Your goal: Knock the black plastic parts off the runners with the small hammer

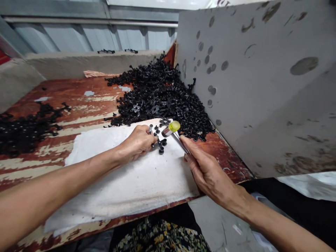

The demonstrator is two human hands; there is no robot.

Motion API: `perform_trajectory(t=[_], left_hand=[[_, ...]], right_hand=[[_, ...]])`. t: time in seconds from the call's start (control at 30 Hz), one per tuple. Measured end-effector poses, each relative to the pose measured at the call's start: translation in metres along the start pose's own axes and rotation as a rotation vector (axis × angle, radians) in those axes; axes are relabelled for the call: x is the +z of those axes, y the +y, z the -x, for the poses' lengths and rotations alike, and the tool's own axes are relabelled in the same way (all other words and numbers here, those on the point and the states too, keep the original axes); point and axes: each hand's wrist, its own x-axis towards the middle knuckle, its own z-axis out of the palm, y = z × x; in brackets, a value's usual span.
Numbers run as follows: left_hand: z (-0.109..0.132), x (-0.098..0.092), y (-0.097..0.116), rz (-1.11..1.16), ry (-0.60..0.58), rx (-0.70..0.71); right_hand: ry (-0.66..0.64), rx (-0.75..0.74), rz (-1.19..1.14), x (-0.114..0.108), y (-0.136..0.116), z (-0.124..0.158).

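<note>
My right hand (203, 164) grips the metal handle of a small mallet (171, 128) with a yellow-capped head, held above the cloth. Closed around a black plastic part with several arms (160, 142), my left hand (141, 140) rests over the white cloth (123, 185). The mallet head is just above and to the right of that part. Round black knobs show at the ends of its arms. A few loose black pieces (156, 128) lie between the hands and the large pile.
A large heap of black plastic parts (157, 94) fills the back right of the worn wooden table (78, 91). Another dark pile (26, 129) sits at the left. A grey spotted panel (252, 87) stands along the right side. Two parts (106, 51) rest on the back ledge.
</note>
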Motion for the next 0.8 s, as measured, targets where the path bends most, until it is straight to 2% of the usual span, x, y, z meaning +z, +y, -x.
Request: perform_trajectory(t=[0.1,0.23,0.37,0.4,0.53,0.57,0.67,0.7,0.8], left_hand=[[0.005,0.003,0.006,0.016,0.033,0.005],[0.010,0.006,0.007,0.076,0.060,-0.009],[0.008,0.004,0.002,0.068,0.047,0.020],[0.007,0.004,0.002,0.054,0.046,0.025],[0.009,0.005,0.003,0.053,0.038,0.014],[0.010,0.005,0.004,0.066,0.031,0.006],[0.011,0.006,0.005,0.074,0.023,0.004],[0.011,0.007,0.004,0.067,0.026,0.005],[0.010,0.006,0.001,0.038,0.033,-0.002]], right_hand=[[0.017,-0.025,0.020,-0.003,-0.001,-0.002],[-0.079,-0.005,0.006,-0.006,-0.004,0.000],[0.093,-0.024,-0.020,-0.010,-0.012,0.000],[0.100,-0.019,-0.009,-0.011,-0.013,0.000],[-0.080,-0.012,0.025,-0.009,-0.009,0.000],[-0.077,-0.021,0.020,-0.008,-0.008,0.001],[0.072,-0.039,0.013,-0.007,-0.006,0.004],[0.078,-0.037,0.022,-0.006,-0.006,0.004],[-0.075,-0.027,0.042,-0.005,-0.003,0.004]])
